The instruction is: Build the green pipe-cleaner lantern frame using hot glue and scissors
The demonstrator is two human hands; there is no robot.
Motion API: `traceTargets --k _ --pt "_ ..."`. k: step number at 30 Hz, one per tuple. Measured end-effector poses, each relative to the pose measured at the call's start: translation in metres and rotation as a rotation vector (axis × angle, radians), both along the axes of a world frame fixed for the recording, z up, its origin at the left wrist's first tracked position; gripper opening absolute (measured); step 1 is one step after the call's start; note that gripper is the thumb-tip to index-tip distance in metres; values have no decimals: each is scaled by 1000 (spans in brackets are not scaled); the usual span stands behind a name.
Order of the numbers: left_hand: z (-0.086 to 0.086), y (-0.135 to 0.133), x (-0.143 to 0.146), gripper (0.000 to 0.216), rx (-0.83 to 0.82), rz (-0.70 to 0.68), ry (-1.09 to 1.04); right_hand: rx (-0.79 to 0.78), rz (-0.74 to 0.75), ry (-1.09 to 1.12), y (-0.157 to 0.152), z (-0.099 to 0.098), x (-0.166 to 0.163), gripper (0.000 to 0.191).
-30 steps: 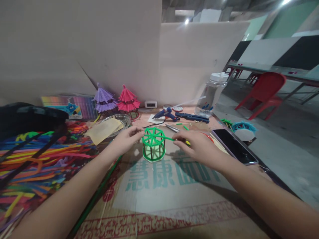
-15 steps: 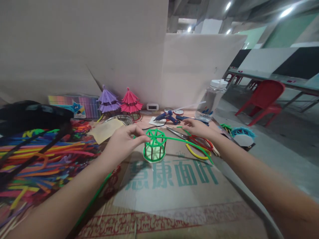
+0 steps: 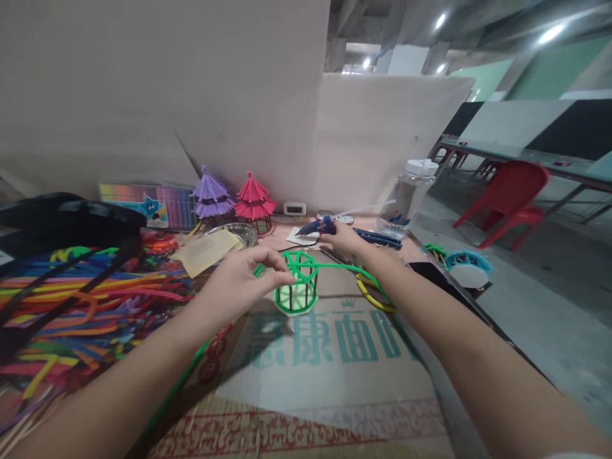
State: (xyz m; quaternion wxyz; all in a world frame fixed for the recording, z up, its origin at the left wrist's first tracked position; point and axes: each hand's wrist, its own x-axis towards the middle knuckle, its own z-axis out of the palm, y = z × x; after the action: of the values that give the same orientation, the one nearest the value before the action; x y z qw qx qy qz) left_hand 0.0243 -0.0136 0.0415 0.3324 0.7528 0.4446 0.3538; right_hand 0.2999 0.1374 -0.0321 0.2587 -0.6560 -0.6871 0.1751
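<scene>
My left hand point(image 3: 261, 271) is closed in a pinch on a green pipe cleaner point(image 3: 342, 266) at the top edge of a small green frame. The long strip runs across the frame's top and bends away to the right, partly behind my right forearm. The frame point(image 3: 296, 309) has green rings, spokes and dark upright posts, and stands on the cardboard. Farther back, my right hand point(image 3: 345, 241) is wrapped round the handle of a blue glue gun point(image 3: 318, 227), its nozzle pointing left. Scissors point(image 3: 373, 294) with yellow and red handles lie under my right forearm, mostly hidden.
Colourful pipe cleaners point(image 3: 95, 306) cover the left side, near a black bag point(image 3: 71, 220). A purple model point(image 3: 211, 194) and a pink model point(image 3: 253, 197) stand behind a metal dish point(image 3: 246, 233). A water bottle point(image 3: 406, 197) stands back right, beside blue pliers point(image 3: 380, 238).
My right hand has moved back and left from above the scissors and taken hold of the glue gun. My left hand stays at the frame, still pinching.
</scene>
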Motion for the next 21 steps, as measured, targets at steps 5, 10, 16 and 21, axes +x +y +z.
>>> traceTargets --k 5,10,16,21 --pt "-6 7 -1 32 162 -175 126 -17 -46 33 -1 2 -10 25" --pt "-17 12 3 31 357 -164 283 21 -70 56 -25 14 -1 22" --pt "-31 7 10 49 557 -4 427 27 -88 177 -64 31 5 30" --pt "-40 11 13 57 544 -11 439 86 46 365 -98 42 -1 33"
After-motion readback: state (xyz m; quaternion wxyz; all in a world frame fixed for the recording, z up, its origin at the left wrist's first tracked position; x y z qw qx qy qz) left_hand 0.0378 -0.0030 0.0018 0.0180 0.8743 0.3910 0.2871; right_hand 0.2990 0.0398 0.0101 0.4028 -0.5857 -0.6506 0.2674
